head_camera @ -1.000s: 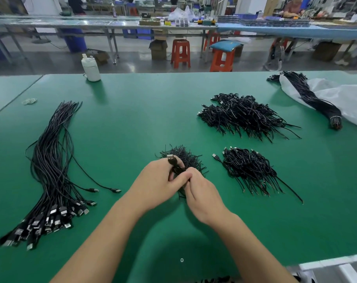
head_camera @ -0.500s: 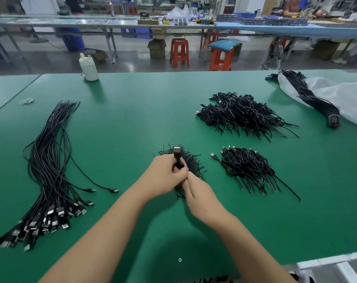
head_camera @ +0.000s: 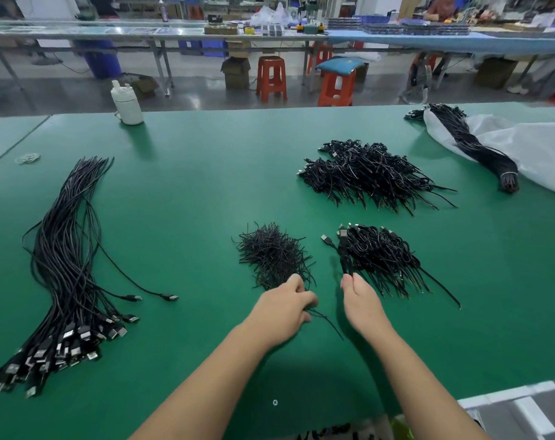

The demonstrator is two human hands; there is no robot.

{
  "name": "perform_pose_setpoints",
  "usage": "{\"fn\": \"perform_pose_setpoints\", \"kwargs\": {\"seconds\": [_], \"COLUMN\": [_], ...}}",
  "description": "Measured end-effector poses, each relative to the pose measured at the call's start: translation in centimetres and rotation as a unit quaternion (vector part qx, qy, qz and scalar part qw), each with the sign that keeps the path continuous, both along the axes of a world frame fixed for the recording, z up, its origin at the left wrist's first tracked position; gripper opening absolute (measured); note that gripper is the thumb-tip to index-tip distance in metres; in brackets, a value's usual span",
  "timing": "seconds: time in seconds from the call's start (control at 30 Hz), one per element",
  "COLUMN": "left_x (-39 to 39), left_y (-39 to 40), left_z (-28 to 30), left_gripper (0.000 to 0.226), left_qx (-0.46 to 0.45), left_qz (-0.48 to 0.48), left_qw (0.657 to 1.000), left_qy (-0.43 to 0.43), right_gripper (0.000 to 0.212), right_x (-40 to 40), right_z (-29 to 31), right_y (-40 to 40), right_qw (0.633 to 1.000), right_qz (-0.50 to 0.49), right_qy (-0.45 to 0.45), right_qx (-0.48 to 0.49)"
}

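Right hand (head_camera: 361, 301) fingers (head_camera: 349, 283) pinch a thin black USB-plugged cable (head_camera: 344, 254); left hand (head_camera: 284, 308) fingers (head_camera: 298, 287) clasp wire ties (head_camera: 322, 317); open desk (head_camera: 190, 217) lies leftward.

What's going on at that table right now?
Left hand gripping ties at their pile. Right hand pinching tied cable, over the cable heap. Nothing blocking.

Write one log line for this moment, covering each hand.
left hand: grips tie by tie pile | right hand: holds bundled cable at near bundle pile
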State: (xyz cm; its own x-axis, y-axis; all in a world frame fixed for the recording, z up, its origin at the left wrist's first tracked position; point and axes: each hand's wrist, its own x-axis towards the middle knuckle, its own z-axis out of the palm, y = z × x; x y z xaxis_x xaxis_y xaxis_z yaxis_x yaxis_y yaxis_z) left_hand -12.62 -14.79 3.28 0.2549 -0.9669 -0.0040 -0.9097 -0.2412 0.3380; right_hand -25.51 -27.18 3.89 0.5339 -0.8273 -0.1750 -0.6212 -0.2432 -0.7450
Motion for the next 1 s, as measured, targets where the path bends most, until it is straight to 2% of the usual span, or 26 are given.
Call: {"fn": "perform_pose_setpoints", "kwargs": {"seconds": [0.13, 0.27, 0.43, 0.57, 0.67, 0.77, 0.83, 0.9, 1.0], "left_x": [-1.4, -2.0, -1.9, -1.1, -0.1, 1.1, 1.9, 2.0, 1.1], "left_y": [-1.9, -3.2, -3.7, -2.8, -1.8, -0.6, 0.0, 0.4, 0.7], "left_z": [-0.7, -0.8, -1.1, -0.2, 2.1, 4.7, 5.9, 6.4, 6.4], "left_gripper": [0.025, 0.012, 0.013, 0.009, 0.008, 0.014, 0.01, 0.004, 0.003], "left_qx": [-0.01, -0.008, -0.02, -0.098, -0.165, -0.249, -0.29, -0.314, -0.334], "left_qz": [-0.028, -0.045, -0.039, 0.04, 0.098, 0.167, 0.211, 0.246, 0.29], "left_qw": [0.999, 0.999, 0.998, 0.992, 0.968, 0.916, 0.864, 0.781, 0.629], "left_qy": [-0.014, -0.021, -0.037, 0.064, 0.159, 0.266, 0.352, 0.48, 0.64], "right_gripper": [0.037, 0.037, 0.038, 0.046, 0.042, 0.04, 0.039, 0.035, 0.03], "right_x": [-1.0, -1.5, -1.7, -1.7, -1.6, -1.1, -0.5, 0.3, 1.6], "right_z": [-0.4, -0.6, -0.9, -1.0, -0.4, 0.9, 1.9, 2.8, 3.3], "right_y": [-0.4, -0.5, -0.6, -0.4, 0.0, 0.8, 1.8, 3.0, 4.9], "right_qw": [1.0, 1.0, 1.0, 1.0, 0.999, 0.994, 0.977, 0.948, 0.909], "right_qz": [-0.008, -0.006, 0.004, 0.002, 0.022, 0.04, 0.066, 0.086, 0.092], "right_qy": [-0.001, -0.001, 0.007, -0.002, -0.03, -0.078, -0.141, -0.22, -0.302], "right_qx": [0.003, -0.012, -0.007, -0.005, 0.013, 0.072, 0.143, 0.215, 0.272]}}
